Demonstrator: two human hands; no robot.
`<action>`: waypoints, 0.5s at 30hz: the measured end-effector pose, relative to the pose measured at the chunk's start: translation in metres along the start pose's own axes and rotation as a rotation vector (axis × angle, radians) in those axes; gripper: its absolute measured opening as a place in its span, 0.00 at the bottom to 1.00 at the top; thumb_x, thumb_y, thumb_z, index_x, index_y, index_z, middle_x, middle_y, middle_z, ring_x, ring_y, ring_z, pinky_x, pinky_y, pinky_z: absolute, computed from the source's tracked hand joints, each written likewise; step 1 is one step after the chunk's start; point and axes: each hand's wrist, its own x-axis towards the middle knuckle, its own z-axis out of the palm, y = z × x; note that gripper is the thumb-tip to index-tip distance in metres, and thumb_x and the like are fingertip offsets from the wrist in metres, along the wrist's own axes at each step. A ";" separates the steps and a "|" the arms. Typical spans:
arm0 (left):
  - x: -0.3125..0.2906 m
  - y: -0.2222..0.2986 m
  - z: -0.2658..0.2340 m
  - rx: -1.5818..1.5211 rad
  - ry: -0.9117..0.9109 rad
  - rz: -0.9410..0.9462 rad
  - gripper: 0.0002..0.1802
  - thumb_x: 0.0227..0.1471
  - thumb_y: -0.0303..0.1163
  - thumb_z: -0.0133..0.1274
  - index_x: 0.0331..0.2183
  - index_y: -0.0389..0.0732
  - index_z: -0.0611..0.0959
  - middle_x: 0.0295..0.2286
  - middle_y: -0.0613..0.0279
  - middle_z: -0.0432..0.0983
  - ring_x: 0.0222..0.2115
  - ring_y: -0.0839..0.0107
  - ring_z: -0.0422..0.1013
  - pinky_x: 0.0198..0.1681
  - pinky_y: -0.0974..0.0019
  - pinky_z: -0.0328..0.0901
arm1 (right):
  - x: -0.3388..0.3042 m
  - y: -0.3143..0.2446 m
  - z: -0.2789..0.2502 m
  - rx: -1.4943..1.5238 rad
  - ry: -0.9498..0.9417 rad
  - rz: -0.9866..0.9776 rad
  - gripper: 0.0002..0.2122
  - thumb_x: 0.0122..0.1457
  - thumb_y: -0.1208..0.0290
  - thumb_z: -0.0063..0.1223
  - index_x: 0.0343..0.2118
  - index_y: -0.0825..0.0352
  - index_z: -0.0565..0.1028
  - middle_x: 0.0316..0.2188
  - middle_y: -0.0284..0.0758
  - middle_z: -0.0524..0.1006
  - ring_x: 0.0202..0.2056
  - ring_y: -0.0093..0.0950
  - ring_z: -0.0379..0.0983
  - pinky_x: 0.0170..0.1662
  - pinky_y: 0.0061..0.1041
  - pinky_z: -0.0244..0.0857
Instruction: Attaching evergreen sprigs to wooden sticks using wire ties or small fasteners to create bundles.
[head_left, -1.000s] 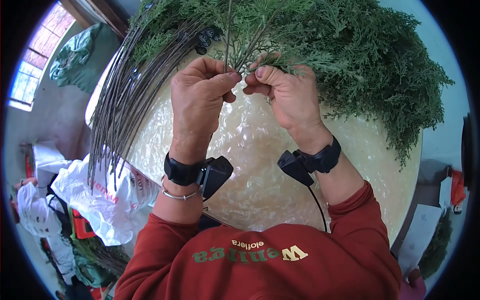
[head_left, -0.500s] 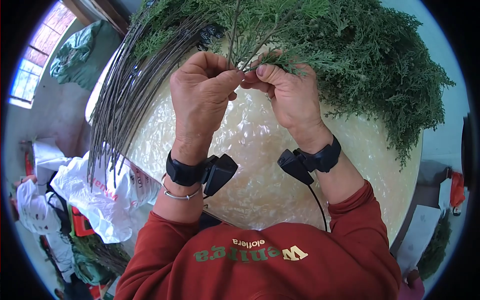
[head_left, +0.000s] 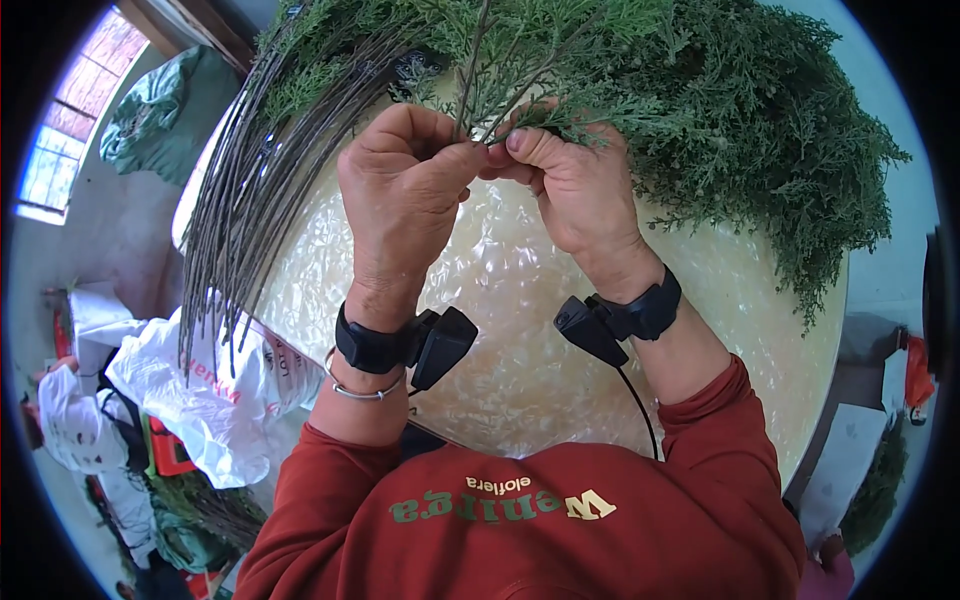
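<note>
Over the table, my left hand (head_left: 402, 195) is closed, its thumb and fingers pinching the lower ends of evergreen branches (head_left: 468, 85) whose stems fan upward. My right hand (head_left: 585, 195) is also closed, with a leafy evergreen sprig (head_left: 640, 122) passing between its thumb and fingers. Both sets of fingertips meet where the stems come together, so the exact grip point is hidden. To the right of my right hand spreads a big heap of green evergreen foliage (head_left: 765, 130). Left of my left hand lies a bundle of long, bare brown stems (head_left: 245, 210).
The table (head_left: 540, 380) has a glossy, pearly cover. White plastic bags (head_left: 190, 390) hang at its left edge. Dark green cloth (head_left: 160, 110) lies at the upper left. Another person in white (head_left: 80, 430) is at the far left. More greenery (head_left: 875, 490) sits low on the right.
Both hands keep their hold and have barely shifted. The right hand has moved very slightly to the left; the branches stay nearly in place.
</note>
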 end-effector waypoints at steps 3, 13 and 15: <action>-0.001 -0.001 0.000 -0.002 0.004 0.015 0.04 0.38 0.19 0.55 0.20 0.33 0.75 0.15 0.66 0.71 0.14 0.83 0.64 0.16 0.79 0.58 | -0.002 0.003 0.001 -0.017 0.016 -0.012 0.03 0.50 0.81 0.51 0.28 0.74 0.73 0.23 0.38 0.75 0.24 0.28 0.73 0.28 0.27 0.70; -0.002 -0.003 0.001 0.123 0.010 0.056 0.03 0.37 0.19 0.55 0.20 0.33 0.76 0.15 0.68 0.70 0.17 0.84 0.63 0.18 0.78 0.58 | -0.003 0.001 0.004 -0.100 0.025 -0.013 0.02 0.49 0.81 0.51 0.26 0.73 0.73 0.22 0.37 0.74 0.21 0.26 0.71 0.23 0.24 0.66; -0.002 -0.003 0.001 0.118 0.010 0.061 0.03 0.36 0.19 0.55 0.20 0.33 0.76 0.15 0.68 0.70 0.17 0.84 0.63 0.18 0.78 0.58 | -0.003 0.000 0.004 -0.104 0.029 -0.009 0.01 0.49 0.82 0.51 0.26 0.73 0.73 0.22 0.37 0.74 0.20 0.27 0.71 0.22 0.24 0.66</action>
